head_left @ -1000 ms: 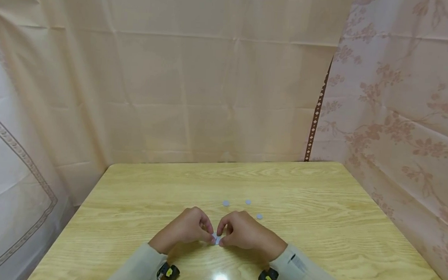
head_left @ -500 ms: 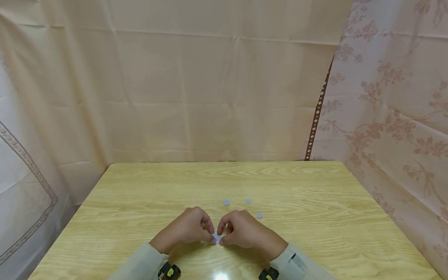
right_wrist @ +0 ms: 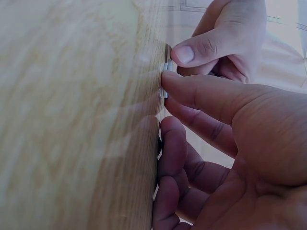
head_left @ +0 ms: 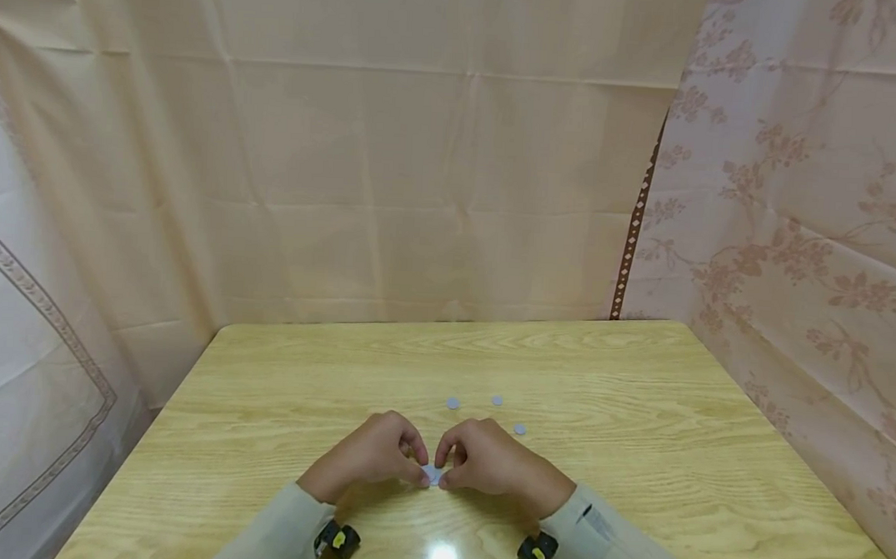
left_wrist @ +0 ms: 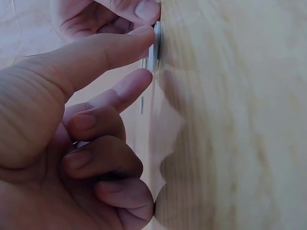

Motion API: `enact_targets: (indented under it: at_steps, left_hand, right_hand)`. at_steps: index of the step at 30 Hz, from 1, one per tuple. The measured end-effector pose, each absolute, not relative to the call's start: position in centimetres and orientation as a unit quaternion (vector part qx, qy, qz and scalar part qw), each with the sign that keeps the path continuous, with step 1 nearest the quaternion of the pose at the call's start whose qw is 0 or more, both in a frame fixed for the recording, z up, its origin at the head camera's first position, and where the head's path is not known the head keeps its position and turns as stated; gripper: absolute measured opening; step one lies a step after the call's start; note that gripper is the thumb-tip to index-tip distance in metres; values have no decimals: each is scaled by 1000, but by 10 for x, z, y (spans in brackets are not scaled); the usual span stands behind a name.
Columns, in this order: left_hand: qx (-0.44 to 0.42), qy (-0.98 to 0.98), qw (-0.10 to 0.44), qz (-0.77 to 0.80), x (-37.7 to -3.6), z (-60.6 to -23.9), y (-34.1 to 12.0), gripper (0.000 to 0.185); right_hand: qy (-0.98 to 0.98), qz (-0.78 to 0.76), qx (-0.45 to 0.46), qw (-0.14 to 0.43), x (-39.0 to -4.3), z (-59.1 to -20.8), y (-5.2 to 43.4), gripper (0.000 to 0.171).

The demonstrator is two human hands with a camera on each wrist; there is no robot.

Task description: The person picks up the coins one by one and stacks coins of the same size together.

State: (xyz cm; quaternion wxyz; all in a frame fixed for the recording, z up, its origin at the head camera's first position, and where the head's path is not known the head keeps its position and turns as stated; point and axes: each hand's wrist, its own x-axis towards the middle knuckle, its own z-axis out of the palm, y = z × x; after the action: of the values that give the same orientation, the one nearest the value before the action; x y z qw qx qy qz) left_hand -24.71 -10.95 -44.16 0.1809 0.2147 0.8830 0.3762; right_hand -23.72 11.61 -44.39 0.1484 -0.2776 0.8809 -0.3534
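Note:
Both hands meet at the near middle of the wooden table [head_left: 637,421]. My left hand [head_left: 417,470] and right hand [head_left: 449,473] pinch the same small grey disc [head_left: 433,476] from opposite sides, thumbs and forefingers on its rim. In the left wrist view the grey disc [left_wrist: 156,45] lies against the tabletop between my thumb and forefinger, with the right hand's fingertip [left_wrist: 144,9] beyond it. The right wrist view shows the grey disc [right_wrist: 166,67] edge-on under my forefinger, facing the left thumb [right_wrist: 192,50]. I cannot tell whether it is one disc or a thin stack.
Three loose grey discs lie just beyond the hands: one [head_left: 453,403] at the left, one [head_left: 497,400] in the middle, one [head_left: 520,429] at the right. Beige curtains [head_left: 422,187] hang behind the table and along its right side [head_left: 810,245].

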Motion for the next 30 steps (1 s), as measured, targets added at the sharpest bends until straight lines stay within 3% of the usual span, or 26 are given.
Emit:
enact_targets:
  at_steps: [30]
  left_hand:
    - [199,876,205,388,-247,-440,-112,15]
  right_hand:
    - [888,-342,-277,132,-235,-440,110,11]
